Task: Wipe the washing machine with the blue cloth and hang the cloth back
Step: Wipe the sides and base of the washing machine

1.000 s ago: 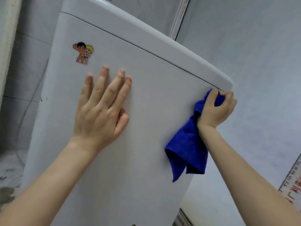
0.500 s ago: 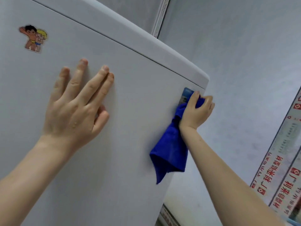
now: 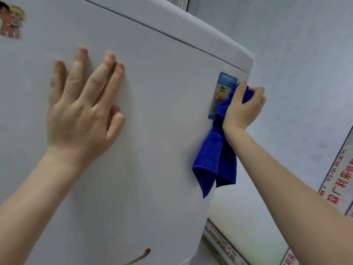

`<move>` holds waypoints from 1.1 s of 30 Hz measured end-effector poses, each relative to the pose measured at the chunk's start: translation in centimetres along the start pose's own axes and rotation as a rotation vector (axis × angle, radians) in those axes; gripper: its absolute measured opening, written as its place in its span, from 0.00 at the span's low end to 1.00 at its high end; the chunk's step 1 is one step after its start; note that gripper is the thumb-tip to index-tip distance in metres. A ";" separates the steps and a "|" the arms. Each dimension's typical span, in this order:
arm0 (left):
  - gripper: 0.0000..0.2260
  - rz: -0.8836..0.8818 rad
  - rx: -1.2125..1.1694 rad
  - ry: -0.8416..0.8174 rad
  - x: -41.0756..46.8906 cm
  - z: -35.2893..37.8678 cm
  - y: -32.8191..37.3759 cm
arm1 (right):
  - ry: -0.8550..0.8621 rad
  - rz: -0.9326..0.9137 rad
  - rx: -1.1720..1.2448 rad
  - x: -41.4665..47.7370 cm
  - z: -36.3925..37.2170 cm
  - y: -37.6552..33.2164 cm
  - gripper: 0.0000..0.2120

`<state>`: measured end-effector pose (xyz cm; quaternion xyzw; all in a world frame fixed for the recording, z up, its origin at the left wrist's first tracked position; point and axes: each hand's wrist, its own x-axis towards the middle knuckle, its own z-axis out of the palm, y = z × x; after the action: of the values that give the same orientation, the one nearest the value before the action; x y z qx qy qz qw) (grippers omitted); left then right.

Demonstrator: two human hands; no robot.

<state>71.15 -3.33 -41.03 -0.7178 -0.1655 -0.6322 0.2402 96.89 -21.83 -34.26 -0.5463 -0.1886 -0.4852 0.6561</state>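
The left hand (image 3: 82, 111) lies flat, fingers straight, on the white panel of the tall white washing machine (image 3: 152, 169). At the panel's right edge, just under its top corner, the right hand (image 3: 243, 108) clutches a bunched deep-blue microfibre cloth (image 3: 215, 159) against a blue-topped label (image 3: 222, 92), its print too blurred to read. The cloth's loose end hangs below the wrist. A cartoon sticker (image 3: 11, 22) sits at the upper left.

Blue cloth (image 3: 214, 161) — white washing machine (image 3: 152, 131)
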 end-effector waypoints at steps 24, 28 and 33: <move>0.29 0.063 0.029 -0.023 -1.4 -0.9 1.1 | 0.036 0.670 -0.158 -19.2 -7.1 5.5 0.12; 0.28 0.114 -0.017 -0.018 -2.2 -0.8 0.8 | 0.093 0.281 -0.028 -14.8 -2.7 -1.7 0.12; 0.27 0.318 -0.042 -0.026 -2.7 -0.9 -2.1 | 0.057 -0.025 -0.010 -14.4 -1.4 -3.3 0.12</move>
<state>68.89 -1.85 -43.34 -0.7481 -0.0396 -0.5800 0.3200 87.09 -16.66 -44.18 -0.5331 -0.1741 -0.5097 0.6525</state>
